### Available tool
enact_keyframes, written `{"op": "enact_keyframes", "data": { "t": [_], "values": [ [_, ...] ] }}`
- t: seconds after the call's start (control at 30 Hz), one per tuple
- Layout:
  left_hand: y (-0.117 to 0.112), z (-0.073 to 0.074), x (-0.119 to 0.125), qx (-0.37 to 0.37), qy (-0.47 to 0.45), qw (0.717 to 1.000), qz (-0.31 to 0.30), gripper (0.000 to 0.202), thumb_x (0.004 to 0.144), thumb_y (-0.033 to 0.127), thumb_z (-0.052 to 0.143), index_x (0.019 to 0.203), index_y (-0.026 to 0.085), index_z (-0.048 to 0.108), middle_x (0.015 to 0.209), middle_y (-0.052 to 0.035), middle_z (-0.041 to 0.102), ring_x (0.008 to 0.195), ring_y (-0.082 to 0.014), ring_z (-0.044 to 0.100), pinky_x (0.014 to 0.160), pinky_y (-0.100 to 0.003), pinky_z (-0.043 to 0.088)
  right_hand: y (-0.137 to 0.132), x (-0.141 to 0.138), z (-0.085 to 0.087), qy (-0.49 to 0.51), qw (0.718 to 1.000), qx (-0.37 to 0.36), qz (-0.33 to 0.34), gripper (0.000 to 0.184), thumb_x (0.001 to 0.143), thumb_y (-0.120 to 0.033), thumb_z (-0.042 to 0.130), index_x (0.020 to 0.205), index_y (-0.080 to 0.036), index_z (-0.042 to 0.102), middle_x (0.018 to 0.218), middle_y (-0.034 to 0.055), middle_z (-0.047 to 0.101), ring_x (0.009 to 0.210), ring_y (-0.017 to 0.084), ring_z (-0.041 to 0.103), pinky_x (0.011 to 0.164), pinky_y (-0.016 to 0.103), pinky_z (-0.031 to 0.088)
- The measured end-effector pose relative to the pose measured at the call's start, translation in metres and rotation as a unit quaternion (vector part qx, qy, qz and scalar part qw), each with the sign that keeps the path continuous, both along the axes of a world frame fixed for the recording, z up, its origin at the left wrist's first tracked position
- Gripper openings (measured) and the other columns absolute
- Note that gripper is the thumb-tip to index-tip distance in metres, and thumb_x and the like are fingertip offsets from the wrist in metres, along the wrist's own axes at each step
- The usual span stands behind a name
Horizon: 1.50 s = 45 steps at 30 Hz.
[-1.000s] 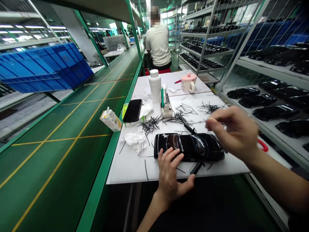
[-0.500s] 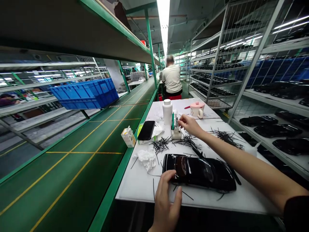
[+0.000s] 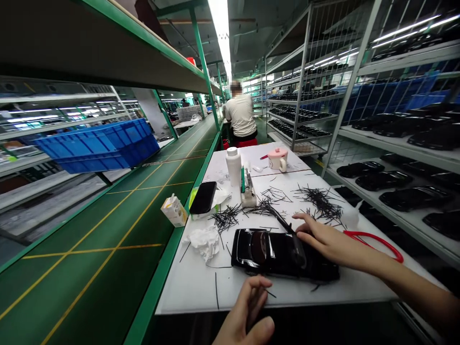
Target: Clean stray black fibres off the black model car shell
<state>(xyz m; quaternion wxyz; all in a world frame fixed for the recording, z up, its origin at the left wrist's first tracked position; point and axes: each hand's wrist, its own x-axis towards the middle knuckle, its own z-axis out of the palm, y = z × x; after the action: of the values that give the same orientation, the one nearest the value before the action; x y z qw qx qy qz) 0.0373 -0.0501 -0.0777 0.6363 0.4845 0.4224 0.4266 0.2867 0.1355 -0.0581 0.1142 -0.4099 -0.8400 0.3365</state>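
1. Right hand is resting palm-down on the far side of the glossy black model car body, fingers spread wide, not wrapped around anything.
2. Left hand is hovering at 6 o'clock from the car body, by the front edge of the white work board, fingers curled narrow, nothing visible in them, just apart from the car.
3. Car body is lying flat near that front edge, with little room at 6 o'clock and more at 9 o'clock.
4. Black plastic bristles are lying in piles at 1 o'clock and scattered across the board.
5. White bottle and pink mug are standing at 12 o'clock; black smartphone and crumpled tissue are lying at 10 and 9 o'clock.
6. Red cord is lying at 3 o'clock, off the hand; green conveyor belt is running along the board's left edge.
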Motion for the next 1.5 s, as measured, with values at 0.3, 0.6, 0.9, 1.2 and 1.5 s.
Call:
{"op": "enact_keyframes", "data": {
  "t": [0.3,0.6,0.9,1.2,1.5],
  "values": [
    [0.067,0.014,0.01,0.043,0.17,0.979,0.105,0.029,0.089,0.041,0.062,0.111,0.024,0.054,0.14,-0.0095,0.051,0.145,-0.03,0.035,0.122,-0.049,0.022,-0.073,0.028,-0.004,0.093,0.979,-0.179,-0.029,0.054,0.099,-0.054,0.039,0.144,-0.027,0.031,0.14,0.0125,0.056,0.131,0.026,0.052,0.11,0.043,0.039],
    [0.1,0.013,-0.008,0.107,0.366,0.911,0.155,0.023,0.092,0.043,0.052,0.092,0.025,0.038,0.149,-0.0163,0.044,0.144,-0.0303,0.037,0.113,-0.056,0.034,-0.094,0.003,0.013,0.177,0.973,-0.133,0.062,0.029,0.091,-0.029,0.055,0.119,-0.022,0.06,0.117,0.0078,0.072,0.105,0.023,0.069,0.089,0.031,0.056],
    [0.022,-0.01,0.028,0.271,0.562,0.761,0.18,0.046,0.082,0.039,0.072,0.105,0.024,0.036,0.153,-0.0291,0.028,0.137,-0.0425,0.044,0.092,-0.059,0.053,0.018,0.052,-0.039,-0.065,0.944,0.324,-0.009,0.044,0.086,-0.001,0.036,0.111,-0.019,0.067,0.126,0.0164,0.064,0.108,0.035,0.063,0.072,0.045,0.057],
    [0.006,-0.014,0.029,0.21,0.555,0.75,0.292,0.04,0.078,0.029,0.07,0.1,0.024,0.037,0.155,-0.0252,0.029,0.134,-0.0421,0.047,0.084,-0.053,0.057,0.023,0.062,-0.039,-0.024,0.921,0.386,0.036,0.03,0.093,-0.008,0.039,0.106,-0.017,0.065,0.127,0.02,0.059,0.107,0.03,0.064,0.077,0.041,0.058],
    [-0.001,-0.033,0.018,0.218,0.474,0.797,0.303,0.06,0.079,0.027,0.075,0.122,0.025,0.034,0.161,-0.023,0.015,0.144,-0.038,0.035,0.102,-0.063,0.046,-0.025,0.053,-0.066,0.069,0.953,0.293,0.011,0.023,0.099,-0.02,0.041,0.106,-0.02,0.063,0.13,0.0132,0.065,0.111,0.025,0.067,0.086,0.038,0.059]
  ]
}}
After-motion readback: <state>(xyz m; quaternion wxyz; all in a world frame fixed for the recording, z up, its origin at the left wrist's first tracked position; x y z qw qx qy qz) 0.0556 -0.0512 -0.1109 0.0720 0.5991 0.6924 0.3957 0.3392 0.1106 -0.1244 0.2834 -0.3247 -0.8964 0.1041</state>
